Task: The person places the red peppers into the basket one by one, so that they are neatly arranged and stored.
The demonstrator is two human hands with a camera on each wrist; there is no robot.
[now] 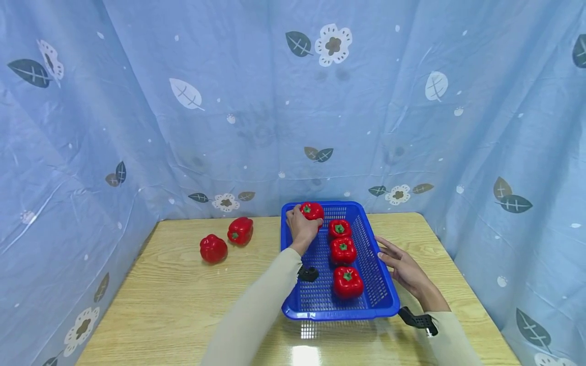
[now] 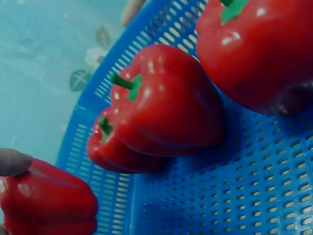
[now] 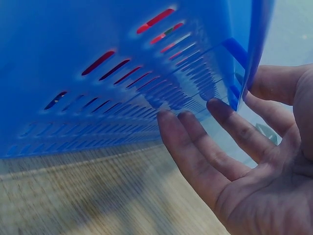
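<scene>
My left hand grips a red bell pepper at the far left corner of the blue plastic basket. In the left wrist view this bell pepper shows at the lower left, with a fingertip on it. Along the basket's right half stand three more red peppers in a row: a far one, a middle one and a near one, green stems up. My right hand is at the basket's right side, its loosely extended fingers right at the slotted outer wall.
Two more red peppers lie on the wooden table left of the basket, one nearer and one farther back. A blue patterned curtain hangs behind the table and along both sides.
</scene>
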